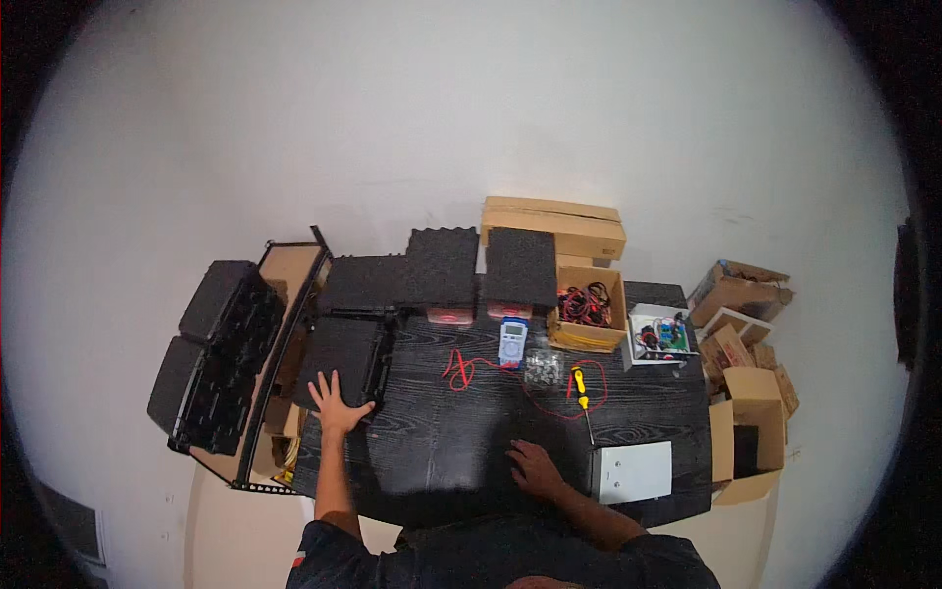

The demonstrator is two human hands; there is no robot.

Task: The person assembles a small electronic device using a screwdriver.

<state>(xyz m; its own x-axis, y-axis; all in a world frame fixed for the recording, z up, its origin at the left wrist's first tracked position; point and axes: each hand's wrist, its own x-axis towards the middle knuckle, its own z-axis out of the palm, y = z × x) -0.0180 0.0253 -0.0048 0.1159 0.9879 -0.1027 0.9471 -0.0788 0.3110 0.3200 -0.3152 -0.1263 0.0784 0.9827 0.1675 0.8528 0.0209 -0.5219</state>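
Note:
My left hand [339, 410] lies with fingers spread on the near part of a black case [339, 348] at the table's left side. The case looks closed. My right hand [537, 471] rests on the dark wood-grain table [442, 432] near its front edge, fingers loosely apart, holding nothing visible. To the right of it lies a white flat box or cover [638, 471] with two small round marks. Beyond that hand are a yellow and black screwdriver [581, 385], a small clear tray or pack [543, 373], a blue and white multimeter [512, 342] and a red test lead [459, 377].
Black foam-like blocks [442, 270] stand along the back. A cardboard box [587, 338] holds red and black cables. A white enclosure [643, 361] with a green circuit board sits at the right. Black cases fill a rack [285, 378] at left; open cartons [770, 412] stand beyond the right edge.

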